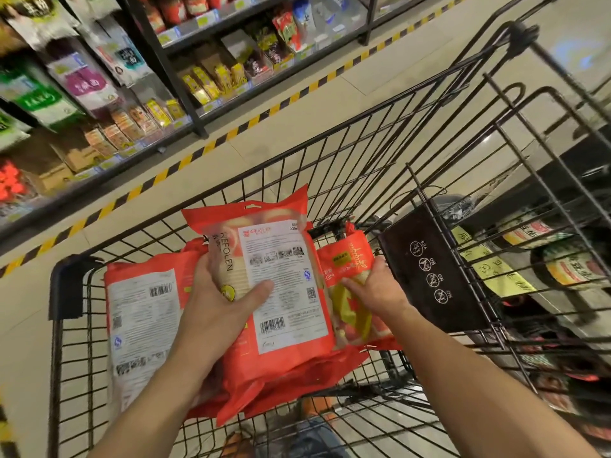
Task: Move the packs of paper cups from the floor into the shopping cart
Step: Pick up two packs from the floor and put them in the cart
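Inside the black wire shopping cart lie red packs of paper cups. My left hand grips the middle pack by its left edge, white label up, holding it over the basket. My right hand clasps another red pack just to the right, its printed front facing up. A third pack rests flat along the cart's left side, label up. More red packaging shows beneath the held pack.
The cart's black child-seat flap with warning icons stands right of my right hand. A shelf of packaged goods runs along the upper left, bordered by yellow-black floor tape. Goods show through the cart's right side.
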A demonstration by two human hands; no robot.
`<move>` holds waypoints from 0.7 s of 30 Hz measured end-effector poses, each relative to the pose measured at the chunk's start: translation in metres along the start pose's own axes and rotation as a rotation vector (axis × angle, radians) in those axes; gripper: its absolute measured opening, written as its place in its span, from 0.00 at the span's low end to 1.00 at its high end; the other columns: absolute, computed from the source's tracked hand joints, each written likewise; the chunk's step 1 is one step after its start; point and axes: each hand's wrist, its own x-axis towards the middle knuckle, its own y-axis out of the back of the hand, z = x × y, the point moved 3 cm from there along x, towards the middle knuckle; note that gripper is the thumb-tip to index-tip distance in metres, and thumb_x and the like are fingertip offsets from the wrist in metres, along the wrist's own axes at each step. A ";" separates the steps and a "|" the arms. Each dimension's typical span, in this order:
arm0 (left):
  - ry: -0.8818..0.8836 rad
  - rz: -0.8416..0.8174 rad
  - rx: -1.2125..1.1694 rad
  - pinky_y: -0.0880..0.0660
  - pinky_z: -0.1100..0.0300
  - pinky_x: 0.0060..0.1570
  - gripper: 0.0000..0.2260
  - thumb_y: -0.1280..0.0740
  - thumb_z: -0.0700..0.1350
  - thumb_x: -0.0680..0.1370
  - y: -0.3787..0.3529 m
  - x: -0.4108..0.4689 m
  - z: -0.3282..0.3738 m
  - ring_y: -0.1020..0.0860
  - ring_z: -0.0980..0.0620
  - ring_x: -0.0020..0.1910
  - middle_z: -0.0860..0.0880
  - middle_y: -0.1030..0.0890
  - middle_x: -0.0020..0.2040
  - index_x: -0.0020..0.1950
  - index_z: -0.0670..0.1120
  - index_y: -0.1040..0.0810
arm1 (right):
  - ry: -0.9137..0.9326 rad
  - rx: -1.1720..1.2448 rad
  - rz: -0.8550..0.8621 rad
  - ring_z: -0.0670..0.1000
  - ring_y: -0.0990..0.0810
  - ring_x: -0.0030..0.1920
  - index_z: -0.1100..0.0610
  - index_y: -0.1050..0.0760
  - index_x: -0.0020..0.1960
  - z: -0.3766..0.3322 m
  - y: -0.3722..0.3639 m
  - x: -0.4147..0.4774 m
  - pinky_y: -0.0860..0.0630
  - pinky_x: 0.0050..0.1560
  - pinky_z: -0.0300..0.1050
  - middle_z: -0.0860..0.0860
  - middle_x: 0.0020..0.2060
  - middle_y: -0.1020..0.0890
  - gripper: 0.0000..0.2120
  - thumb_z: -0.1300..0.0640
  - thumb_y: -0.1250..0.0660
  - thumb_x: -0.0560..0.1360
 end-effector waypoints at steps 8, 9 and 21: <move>-0.028 -0.008 0.082 0.24 0.51 0.64 0.48 0.19 0.54 0.75 0.005 -0.004 0.009 0.21 0.51 0.66 0.61 0.23 0.65 0.87 0.54 0.44 | 0.101 -0.348 0.016 0.62 0.20 0.68 0.59 0.41 0.82 -0.022 0.022 -0.022 0.20 0.63 0.59 0.59 0.71 0.27 0.42 0.35 0.31 0.79; -0.033 -0.015 0.101 0.24 0.50 0.65 0.47 0.19 0.55 0.75 0.006 -0.006 0.011 0.21 0.50 0.68 0.59 0.23 0.68 0.86 0.55 0.44 | 0.128 -0.379 0.018 0.62 0.20 0.68 0.58 0.41 0.82 -0.026 0.030 -0.027 0.21 0.63 0.59 0.59 0.71 0.26 0.42 0.34 0.32 0.79; -0.299 -0.050 0.712 0.36 0.49 0.79 0.41 0.30 0.61 0.80 0.068 -0.067 0.124 0.34 0.41 0.82 0.44 0.34 0.84 0.87 0.45 0.40 | 0.329 -0.594 0.262 0.59 0.22 0.70 0.57 0.37 0.82 -0.113 0.176 -0.172 0.21 0.67 0.56 0.56 0.72 0.22 0.40 0.32 0.36 0.80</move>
